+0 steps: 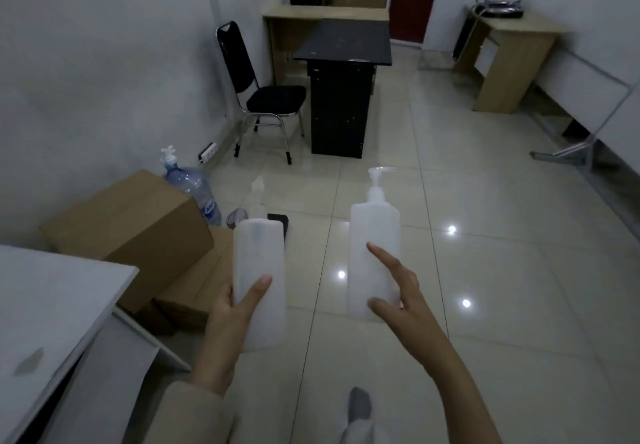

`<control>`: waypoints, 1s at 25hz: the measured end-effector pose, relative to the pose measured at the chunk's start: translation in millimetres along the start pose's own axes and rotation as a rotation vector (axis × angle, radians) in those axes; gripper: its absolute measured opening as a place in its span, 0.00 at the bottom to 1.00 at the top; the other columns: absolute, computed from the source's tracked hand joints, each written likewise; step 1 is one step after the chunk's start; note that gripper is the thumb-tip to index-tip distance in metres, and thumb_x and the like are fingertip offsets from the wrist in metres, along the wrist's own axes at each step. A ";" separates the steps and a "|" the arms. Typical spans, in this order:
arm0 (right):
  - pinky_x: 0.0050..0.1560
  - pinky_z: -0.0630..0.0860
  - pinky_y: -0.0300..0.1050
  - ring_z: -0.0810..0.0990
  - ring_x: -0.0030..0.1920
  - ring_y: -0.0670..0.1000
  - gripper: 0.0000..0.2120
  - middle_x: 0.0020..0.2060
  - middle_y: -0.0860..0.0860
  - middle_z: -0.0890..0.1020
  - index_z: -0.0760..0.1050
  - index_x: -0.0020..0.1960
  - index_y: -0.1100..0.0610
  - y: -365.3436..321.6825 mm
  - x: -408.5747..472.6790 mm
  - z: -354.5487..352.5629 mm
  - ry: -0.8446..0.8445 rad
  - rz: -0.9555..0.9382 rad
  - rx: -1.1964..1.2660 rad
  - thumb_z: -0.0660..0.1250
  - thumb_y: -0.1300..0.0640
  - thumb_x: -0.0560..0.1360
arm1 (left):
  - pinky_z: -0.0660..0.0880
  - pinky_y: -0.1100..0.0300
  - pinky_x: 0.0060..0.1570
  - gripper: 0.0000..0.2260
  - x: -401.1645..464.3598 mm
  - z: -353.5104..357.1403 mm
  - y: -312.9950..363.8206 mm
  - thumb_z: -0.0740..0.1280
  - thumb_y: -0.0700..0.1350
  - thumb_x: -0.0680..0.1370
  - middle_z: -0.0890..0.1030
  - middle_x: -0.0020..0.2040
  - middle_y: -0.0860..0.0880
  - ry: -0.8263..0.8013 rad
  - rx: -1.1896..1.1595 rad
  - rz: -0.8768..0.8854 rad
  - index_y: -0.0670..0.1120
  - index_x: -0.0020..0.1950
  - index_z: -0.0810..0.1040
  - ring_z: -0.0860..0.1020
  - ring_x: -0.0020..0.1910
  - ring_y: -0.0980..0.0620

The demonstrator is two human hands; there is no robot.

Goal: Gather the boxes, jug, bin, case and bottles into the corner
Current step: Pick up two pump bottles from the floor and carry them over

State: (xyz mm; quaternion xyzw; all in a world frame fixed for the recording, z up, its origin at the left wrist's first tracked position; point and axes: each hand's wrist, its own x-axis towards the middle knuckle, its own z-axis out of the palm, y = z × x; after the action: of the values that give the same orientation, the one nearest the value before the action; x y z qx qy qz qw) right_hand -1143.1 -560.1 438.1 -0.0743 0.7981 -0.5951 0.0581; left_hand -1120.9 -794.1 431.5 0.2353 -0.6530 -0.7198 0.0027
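Note:
I carry two white pump bottles above the tiled floor. My left hand (239,308) grips the left bottle (258,270) low on its body. My right hand (394,291) holds the right bottle (372,235), whose pump head points up. By the left wall stands a large cardboard box (128,232), with a lower, flatter box (197,284) in front of it. A blue water jug (199,190) with a white tap stands behind the boxes. A small grey bin (237,216) and a black case (278,220) lie on the floor just beyond the left bottle, partly hidden by it.
A white table (45,305) fills the lower left. A black chair (263,93) and a black desk (341,72) stand ahead, with wooden desks (512,52) at the back and right. A metal frame (581,138) leans on the right wall. My foot (358,405) shows below.

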 end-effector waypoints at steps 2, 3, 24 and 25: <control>0.40 0.75 0.32 0.71 0.54 0.44 0.35 0.59 0.43 0.63 0.56 0.59 0.21 0.8 62.4 -20.6 -0.067 -0.004 -0.012 0.62 0.61 0.74 | 0.76 0.55 0.36 0.27 47.8 22.5 12.3 0.68 0.57 0.65 0.79 0.51 0.45 0.033 -0.025 -0.001 0.49 0.61 0.72 0.79 0.49 0.44; 0.46 0.76 0.36 0.71 0.55 0.46 0.35 0.60 0.43 0.63 0.56 0.61 0.22 -0.1 91.2 -29.3 -0.086 0.007 -0.013 0.62 0.60 0.73 | 0.76 0.56 0.35 0.26 68.8 32.4 18.9 0.68 0.57 0.66 0.79 0.51 0.45 0.043 -0.031 -0.003 0.49 0.61 0.72 0.79 0.48 0.44; 0.42 0.78 0.39 0.77 0.54 0.47 0.38 0.57 0.46 0.73 0.57 0.62 0.40 -26.8 645.5 47.6 -0.334 0.077 0.202 0.73 0.51 0.58 | 0.77 0.42 0.50 0.30 537.4 60.1 175.2 0.77 0.54 0.59 0.76 0.54 0.47 0.292 -0.184 0.082 0.55 0.56 0.68 0.77 0.51 0.42; 0.40 0.78 0.38 0.77 0.54 0.46 0.36 0.56 0.44 0.73 0.58 0.61 0.39 -31.4 664.1 59.3 -0.340 0.068 0.209 0.73 0.51 0.59 | 0.77 0.44 0.48 0.30 552.8 53.2 182.9 0.78 0.54 0.58 0.77 0.54 0.48 0.300 -0.183 0.103 0.56 0.54 0.69 0.77 0.51 0.43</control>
State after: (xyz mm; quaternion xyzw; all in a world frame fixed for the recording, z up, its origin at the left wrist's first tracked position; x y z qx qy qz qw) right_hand -1783.1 -749.4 448.4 -0.1401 0.7126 -0.6514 0.2196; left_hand -1686.3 -943.1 420.3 0.3051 -0.5885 -0.7318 0.1585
